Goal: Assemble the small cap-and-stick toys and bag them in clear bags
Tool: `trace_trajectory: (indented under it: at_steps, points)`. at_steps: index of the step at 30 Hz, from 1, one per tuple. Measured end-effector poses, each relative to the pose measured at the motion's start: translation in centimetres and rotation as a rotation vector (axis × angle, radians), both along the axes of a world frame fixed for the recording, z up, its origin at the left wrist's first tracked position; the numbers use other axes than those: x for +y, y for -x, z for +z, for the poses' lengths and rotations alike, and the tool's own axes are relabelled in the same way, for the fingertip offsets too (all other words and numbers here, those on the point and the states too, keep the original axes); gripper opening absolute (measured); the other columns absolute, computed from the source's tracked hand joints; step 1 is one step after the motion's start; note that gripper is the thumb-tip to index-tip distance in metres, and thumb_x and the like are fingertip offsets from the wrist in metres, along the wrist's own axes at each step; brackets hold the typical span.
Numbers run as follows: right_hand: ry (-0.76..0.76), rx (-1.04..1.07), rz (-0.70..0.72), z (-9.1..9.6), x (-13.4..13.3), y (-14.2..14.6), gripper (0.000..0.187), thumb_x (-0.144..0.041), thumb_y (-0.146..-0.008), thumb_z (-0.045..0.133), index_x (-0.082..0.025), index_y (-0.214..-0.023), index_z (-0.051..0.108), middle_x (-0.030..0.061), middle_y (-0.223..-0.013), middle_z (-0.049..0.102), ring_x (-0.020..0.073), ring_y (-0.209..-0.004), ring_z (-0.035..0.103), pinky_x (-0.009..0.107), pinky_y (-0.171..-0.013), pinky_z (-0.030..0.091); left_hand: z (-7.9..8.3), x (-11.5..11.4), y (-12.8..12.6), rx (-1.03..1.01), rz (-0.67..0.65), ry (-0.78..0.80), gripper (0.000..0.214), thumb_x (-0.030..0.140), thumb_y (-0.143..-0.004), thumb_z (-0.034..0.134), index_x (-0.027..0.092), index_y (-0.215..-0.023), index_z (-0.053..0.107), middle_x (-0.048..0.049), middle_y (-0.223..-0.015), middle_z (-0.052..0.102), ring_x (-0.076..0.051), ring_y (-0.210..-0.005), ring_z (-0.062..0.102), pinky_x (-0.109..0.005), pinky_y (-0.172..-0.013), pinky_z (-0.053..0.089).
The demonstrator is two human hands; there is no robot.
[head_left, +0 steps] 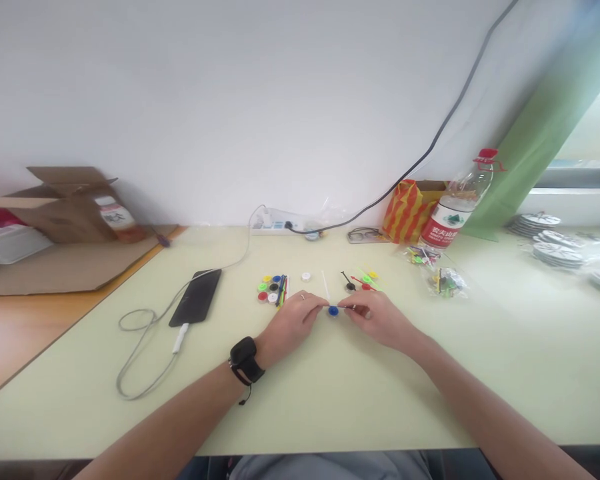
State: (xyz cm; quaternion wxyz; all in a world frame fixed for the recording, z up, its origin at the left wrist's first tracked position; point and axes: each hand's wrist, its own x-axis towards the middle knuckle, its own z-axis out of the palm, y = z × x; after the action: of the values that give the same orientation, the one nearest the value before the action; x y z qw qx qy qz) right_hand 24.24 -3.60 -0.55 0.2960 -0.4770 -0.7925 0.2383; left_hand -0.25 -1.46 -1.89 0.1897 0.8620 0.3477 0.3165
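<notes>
My left hand [295, 319] and my right hand [380, 317] meet near the middle of the table, fingertips closed in a pinch. A thin stick [341, 307] runs between them, each hand gripping one end; its exact kind is hard to make out. Right at the stick is a blue round disc [333, 311], touching or just under it. Beyond the hands lie a white thin stick [325, 283] and a white disc [306, 277]. Left of these, several coloured discs [263, 287] sit beside a bunch of coloured sticks [283, 291]. By my right hand are a black disc [350, 287] and a red arrow [361, 283].
A phone [196, 298] with a charging cable [153, 327] lies at left, near a cardboard box [70, 213]. At the back are a power strip [275, 223], glasses [364, 235], a striped bag [405, 210] and a large bottle [455, 207]. Small plastic packets [447, 283] and stacked discs [557, 253] are at right.
</notes>
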Motion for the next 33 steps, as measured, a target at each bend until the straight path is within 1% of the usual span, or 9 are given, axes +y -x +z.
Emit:
trace_trajectory:
  at_steps: [8,12,15,18,23,26,29,30,33]
  points:
    - [-0.105,-0.106,0.026,0.3,-0.1,-0.1,0.031,-0.016,-0.093,0.054,-0.025,-0.102,0.082,0.0046,-0.083,0.073,0.0175,-0.07,0.062,0.031,-0.072,0.051,0.5,-0.3,-0.1,0.018,-0.007,0.012,0.031,0.013,-0.102,0.047,0.024,-0.114,0.074,-0.0055,-0.112,0.077,-0.022,-0.109,0.067,-0.039,-0.096,0.055]
    - [-0.121,-0.141,0.032,0.1,-0.1,-0.2,0.031,-0.015,-0.093,0.054,-0.026,-0.096,0.083,0.0034,-0.078,0.071,0.0179,-0.071,0.062,0.03,-0.072,0.048,0.5,-0.4,-0.1,0.049,-0.035,-0.018,0.037,0.011,-0.102,0.045,0.028,-0.121,0.073,-0.0036,-0.116,0.076,-0.022,-0.109,0.066,-0.039,-0.095,0.055]
    - [-0.129,-0.161,0.045,-0.2,0.1,-0.1,0.033,-0.013,-0.092,0.054,-0.028,-0.095,0.083,0.0026,-0.079,0.072,0.0179,-0.073,0.062,0.03,-0.071,0.046,0.7,-0.8,-0.3,0.1,-0.052,-0.043,0.041,0.01,-0.102,0.043,0.03,-0.127,0.07,-0.0033,-0.12,0.074,-0.023,-0.11,0.064,-0.04,-0.097,0.053]
    - [-0.127,-0.192,0.043,-0.4,0.2,-0.1,0.034,-0.01,-0.091,0.054,-0.028,-0.094,0.083,0.0028,-0.083,0.073,0.0176,-0.074,0.063,0.029,-0.069,0.044,1.0,-1.3,-0.6,0.152,-0.051,-0.072,0.036,0.011,-0.101,0.045,0.027,-0.122,0.069,-0.0043,-0.119,0.073,-0.024,-0.111,0.061,-0.042,-0.098,0.051]
    - [-0.098,-0.21,0.039,-0.5,0.3,-0.1,0.032,-0.011,-0.091,0.054,-0.027,-0.093,0.082,0.0032,-0.086,0.074,0.0184,-0.079,0.064,0.03,-0.071,0.044,1.2,-1.7,-0.9,0.239,-0.019,-0.128,0.031,0.012,-0.1,0.047,0.026,-0.117,0.07,-0.0064,-0.118,0.073,-0.026,-0.108,0.062,-0.043,-0.092,0.049]
    - [-0.075,-0.197,0.019,-0.3,0.1,-0.1,0.029,-0.014,-0.091,0.056,-0.027,-0.098,0.081,0.0029,-0.088,0.074,0.018,-0.078,0.064,0.029,-0.069,0.044,1.0,-1.6,-0.7,0.228,-0.026,-0.145,0.031,0.014,-0.1,0.049,0.026,-0.12,0.07,-0.0068,-0.122,0.072,-0.027,-0.112,0.062,-0.046,-0.095,0.05]
    - [-0.076,-0.18,-0.032,-0.1,-0.3,0.2,0.024,-0.025,-0.092,0.062,-0.025,-0.111,0.076,0.0041,-0.097,0.074,0.017,-0.074,0.064,0.03,-0.068,0.047,0.9,-1.4,-0.5,0.167,-0.03,-0.127,0.037,0.014,-0.097,0.054,0.029,-0.129,0.067,-0.0059,-0.136,0.068,-0.027,-0.122,0.059,-0.049,-0.104,0.049]
    - [-0.083,-0.171,-0.056,-0.1,-0.4,0.3,0.028,-0.03,-0.092,0.065,-0.025,-0.118,0.073,0.0047,-0.101,0.074,0.0167,-0.072,0.063,0.031,-0.07,0.048,0.9,-1.4,-0.4,0.132,-0.017,-0.12,0.041,0.013,-0.097,0.054,0.03,-0.132,0.065,-0.0055,-0.14,0.066,-0.027,-0.125,0.059,-0.05,-0.107,0.048]
    - [-0.119,-0.148,-0.163,-0.1,-0.7,0.7,0.06,-0.049,-0.09,0.067,-0.023,-0.143,0.058,0.0068,-0.107,0.072,0.0176,-0.07,0.062,0.035,-0.074,0.051,1.1,-1.2,-0.4,0.013,0.057,-0.106,0.044,0.013,-0.1,0.05,0.03,-0.139,0.061,-0.0048,-0.142,0.065,-0.025,-0.131,0.055,-0.05,-0.113,0.045]
